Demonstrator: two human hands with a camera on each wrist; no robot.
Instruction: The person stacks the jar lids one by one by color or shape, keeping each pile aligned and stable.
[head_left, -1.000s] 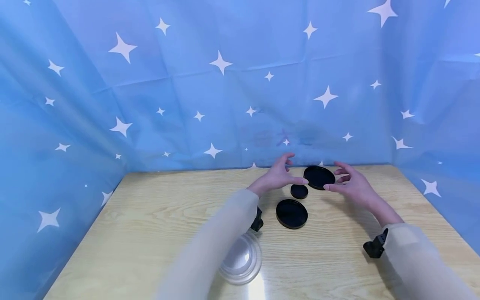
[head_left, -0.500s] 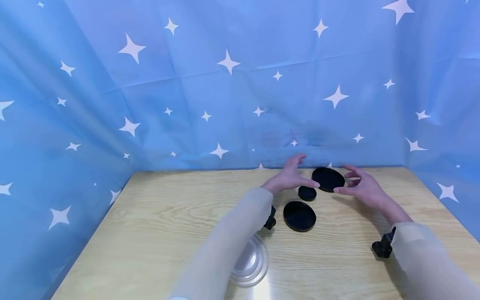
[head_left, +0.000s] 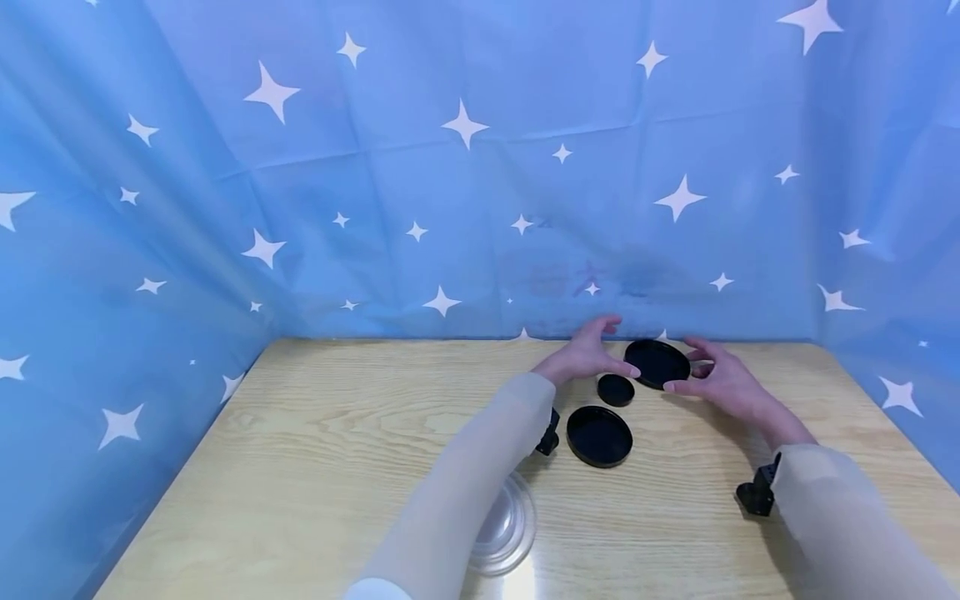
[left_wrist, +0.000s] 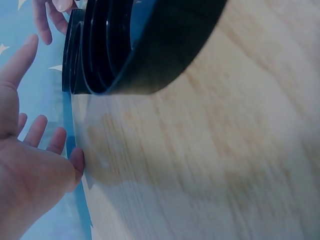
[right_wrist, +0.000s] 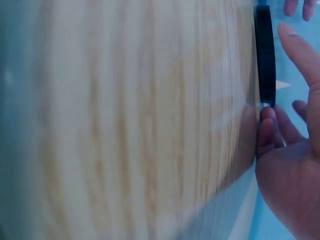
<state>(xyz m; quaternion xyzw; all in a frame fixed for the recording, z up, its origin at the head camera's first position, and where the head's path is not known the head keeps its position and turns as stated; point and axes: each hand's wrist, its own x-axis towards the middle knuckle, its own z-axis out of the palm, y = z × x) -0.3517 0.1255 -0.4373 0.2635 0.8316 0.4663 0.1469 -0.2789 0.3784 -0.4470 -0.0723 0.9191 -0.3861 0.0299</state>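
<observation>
Three round, shallow black dishes or lids lie on the wooden table: a large one at the back (head_left: 657,364), a small one (head_left: 616,390) and another large one (head_left: 599,437) nearer the front. My left hand (head_left: 587,353) is left of the back dish, thumb spread toward its rim, fingers raised off the table. On the other side my right hand (head_left: 723,382) faces it with thumb in front and fingers loosely bent. In the right wrist view, its fingertips (right_wrist: 267,117) seem to touch the end of the black dish (right_wrist: 266,57). The left wrist view shows the front dish (left_wrist: 170,60) close up.
A clear round plastic piece (head_left: 502,533) lies near the front, partly hidden by the left sleeve (head_left: 457,492). Behind the table edge hangs a blue curtain with white stars (head_left: 375,208). Wrist cameras (head_left: 756,493) sit low over the wood.
The head view has turned slightly, shifting the scene right. Both hands have come down a little around the back dish, with the right fingers nearer its rim. The dishes have not visibly moved.
</observation>
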